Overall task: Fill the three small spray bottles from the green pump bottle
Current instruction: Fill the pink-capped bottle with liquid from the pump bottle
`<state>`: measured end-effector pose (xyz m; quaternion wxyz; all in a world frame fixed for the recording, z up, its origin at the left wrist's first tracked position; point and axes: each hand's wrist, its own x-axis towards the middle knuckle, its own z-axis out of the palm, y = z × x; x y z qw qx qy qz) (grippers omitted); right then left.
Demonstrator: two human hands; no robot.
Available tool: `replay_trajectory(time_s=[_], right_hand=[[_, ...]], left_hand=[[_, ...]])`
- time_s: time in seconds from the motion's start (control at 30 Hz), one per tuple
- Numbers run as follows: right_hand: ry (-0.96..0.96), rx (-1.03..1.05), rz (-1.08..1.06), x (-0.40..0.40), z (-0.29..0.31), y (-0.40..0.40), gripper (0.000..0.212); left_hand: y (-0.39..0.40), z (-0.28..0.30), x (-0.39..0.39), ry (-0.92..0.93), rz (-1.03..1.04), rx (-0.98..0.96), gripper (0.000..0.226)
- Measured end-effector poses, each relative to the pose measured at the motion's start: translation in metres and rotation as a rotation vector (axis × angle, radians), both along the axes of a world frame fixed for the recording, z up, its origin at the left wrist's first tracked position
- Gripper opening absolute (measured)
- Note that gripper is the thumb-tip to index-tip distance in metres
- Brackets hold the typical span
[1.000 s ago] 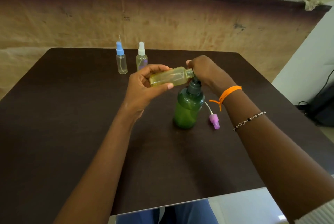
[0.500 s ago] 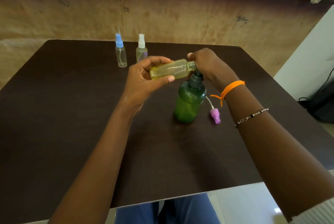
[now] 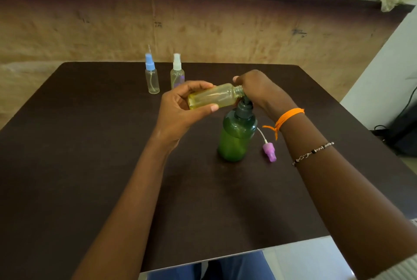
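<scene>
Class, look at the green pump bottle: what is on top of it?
On the green pump bottle sits its dark pump collar. The right hand rests over the pump head, hiding it and the spout. The left hand holds the uncapped small bottle sideways, mouth there.

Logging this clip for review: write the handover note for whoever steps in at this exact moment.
Left hand grips the uncapped small bottle, tipped sideways, its mouth at the green pump bottle nozzle.
Right hand rests on the pump head; its fingers are hidden.
Purple sprayer cap lies on the table right of the pump bottle.
Blue-capped bottle and white-capped bottle stand capped at the back; fill levels unclear.
Left: finish filling, recap with purple sprayer.
</scene>
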<state>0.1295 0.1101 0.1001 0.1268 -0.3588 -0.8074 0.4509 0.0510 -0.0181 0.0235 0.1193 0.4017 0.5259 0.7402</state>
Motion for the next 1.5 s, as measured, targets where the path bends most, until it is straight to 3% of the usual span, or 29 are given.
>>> replay_trajectory(time_s=[0.4,0.5,0.67,0.9,1.17,1.27,1.5], right_hand=[[-0.06,0.091,0.142,-0.002,0.007,0.008,0.035],[-0.092,0.082,0.193,-0.002,0.003,0.01,0.024],[-0.142,0.066,0.19,-0.004,0.011,0.008,0.031],[-0.11,0.211,0.184,-0.007,0.005,0.011,0.038],[-0.104,0.171,0.142,-0.005,0.003,0.011,0.042],[-0.136,0.271,0.146,-0.008,0.009,0.015,0.049],[-0.062,0.163,0.092,-0.01,-0.003,0.016,0.04]], left_hand=[[-0.002,0.003,-0.001,0.027,0.003,0.009,0.036],[-0.003,0.002,-0.001,0.027,-0.006,0.008,0.038],[-0.003,0.002,-0.001,0.009,-0.014,0.023,0.039],[-0.001,-0.001,-0.003,-0.021,0.003,0.019,0.038],[0.0,-0.003,-0.001,-0.038,-0.023,0.034,0.033],[0.001,-0.002,-0.001,-0.054,-0.028,0.043,0.032],[0.0,-0.002,-0.001,-0.044,-0.027,0.03,0.031]])
